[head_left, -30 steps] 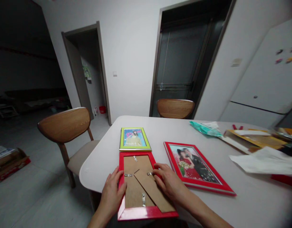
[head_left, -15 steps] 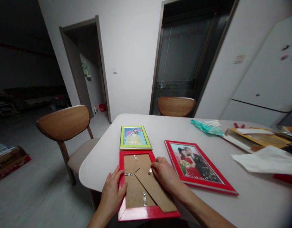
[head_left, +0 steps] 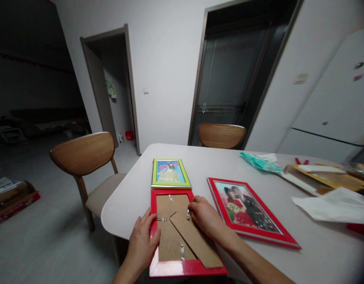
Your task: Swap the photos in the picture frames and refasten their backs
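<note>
As left hand (head_left: 143, 239) touches its left edge, red frame (head_left: 171, 237), facedown

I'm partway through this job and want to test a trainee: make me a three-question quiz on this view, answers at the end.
1. True or false: the green-framed picture lies face up.
2. The fingertips of the right hand are at: A) a chair back; B) a metal clip; C) the green-framed picture.
3. Fill the gap: the red frame nearest the person lies with its brown ____ facing up.

Key: 1. true; 2. B; 3. backing.
</note>
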Demonstrator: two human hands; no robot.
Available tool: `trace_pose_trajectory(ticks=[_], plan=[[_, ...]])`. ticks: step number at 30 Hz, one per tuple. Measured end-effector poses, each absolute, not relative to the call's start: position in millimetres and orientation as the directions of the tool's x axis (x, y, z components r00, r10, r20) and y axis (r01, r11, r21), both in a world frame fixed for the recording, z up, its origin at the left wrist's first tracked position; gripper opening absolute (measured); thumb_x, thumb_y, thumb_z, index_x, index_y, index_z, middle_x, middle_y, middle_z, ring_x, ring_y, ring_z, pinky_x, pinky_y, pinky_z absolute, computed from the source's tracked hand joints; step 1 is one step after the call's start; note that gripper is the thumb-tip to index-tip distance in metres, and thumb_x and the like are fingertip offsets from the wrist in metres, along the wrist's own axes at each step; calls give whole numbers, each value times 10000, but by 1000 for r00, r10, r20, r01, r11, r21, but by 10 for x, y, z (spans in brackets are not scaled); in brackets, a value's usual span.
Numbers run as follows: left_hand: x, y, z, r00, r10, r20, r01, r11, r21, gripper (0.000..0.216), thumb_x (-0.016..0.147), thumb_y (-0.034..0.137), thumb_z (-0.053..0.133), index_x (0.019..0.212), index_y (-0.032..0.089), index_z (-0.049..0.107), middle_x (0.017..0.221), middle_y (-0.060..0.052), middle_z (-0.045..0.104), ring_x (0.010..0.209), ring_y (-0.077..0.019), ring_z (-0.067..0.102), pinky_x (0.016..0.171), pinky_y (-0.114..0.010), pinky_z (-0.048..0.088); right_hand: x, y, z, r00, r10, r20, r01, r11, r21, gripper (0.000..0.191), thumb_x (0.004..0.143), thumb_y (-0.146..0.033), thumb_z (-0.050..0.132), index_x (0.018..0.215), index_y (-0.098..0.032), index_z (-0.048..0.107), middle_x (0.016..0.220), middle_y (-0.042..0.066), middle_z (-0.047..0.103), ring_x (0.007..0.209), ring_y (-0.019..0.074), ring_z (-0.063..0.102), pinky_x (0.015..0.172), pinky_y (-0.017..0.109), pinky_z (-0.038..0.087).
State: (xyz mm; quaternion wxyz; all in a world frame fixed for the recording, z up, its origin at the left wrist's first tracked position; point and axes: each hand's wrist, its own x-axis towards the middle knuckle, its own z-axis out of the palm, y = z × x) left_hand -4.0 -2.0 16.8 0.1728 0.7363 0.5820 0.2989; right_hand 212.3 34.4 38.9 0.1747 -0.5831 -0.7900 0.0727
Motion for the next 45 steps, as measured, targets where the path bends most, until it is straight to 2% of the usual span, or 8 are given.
trace_pose_trajectory(ticks=[9,14,21,24,28,35,41,45], plan=[[-17,-18,155,130,957,258,751,-265,604,312,744,203,415,1026,160,541,1216,-111,479,1148,-200,403,981,-410,280,1789,555,341,-289,929,232,879,354,-321,253,782,-168,376,849,-170,620,839,66,574,820,154,480,727,230,339],[-19,-26,161,131,960,249,747,-261,611,315,735,191,427,1031,177,532,1216,-94,481,1150,-195,401,984,-419,270,1630,685,257,-252,933,255,892,326,-312,253,789,-222,393,879,-167,623,865,87,544,823,185,446,711,273,325],[-14,-31,122,95,959,268,718,-252,649,353,725,180,431,1070,172,500,1202,-93,490,1135,-191,417,995,-416,256,1608,563,336,-269,924,271,885,348,-309,252,782,-227,427,967,-163,585,900,81,533,851,178,445,738,267,331],[-10,-19,101,100,959,265,732,-252,633,382,735,192,421,1112,144,467,1207,-109,484,1142,-194,408,994,-407,263,1552,428,371,-352,899,261,833,428,-349,234,771,-277,459,934,-177,595,904,61,534,855,166,460,739,252,335],[-10,-18,89,103,958,268,746,-253,616,375,750,208,412,1113,131,468,1202,-117,488,1139,-197,413,991,-403,272,1455,297,386,-458,861,221,769,509,-387,207,768,-318,468,763,-188,628,795,33,540,772,139,482,679,226,341],[-3,-25,76,101,954,283,746,-261,612,371,743,197,424,1105,136,478,1203,-119,489,1129,-210,423,984,-430,277,1365,355,392,-375,893,250,827,444,-346,163,756,-227,474,745,-162,624,785,57,557,768,150,488,677,234,350],[-11,-28,91,97,959,267,752,-246,611,370,740,193,430,1106,155,473,1212,-104,483,1134,-198,419,990,-413,271,1590,219,515,-476,853,213,693,513,-507,207,769,-216,450,885,-183,619,873,55,565,864,154,486,783,253,366],[-15,-40,107,106,960,259,746,-249,617,375,738,198,430,1109,156,470,1221,-100,475,1144,-201,406,992,-412,265,1888,-44,613,-556,827,81,638,488,-596,229,678,-158,541,874,-235,631,1056,37,506,980,160,453,861,274,345]])
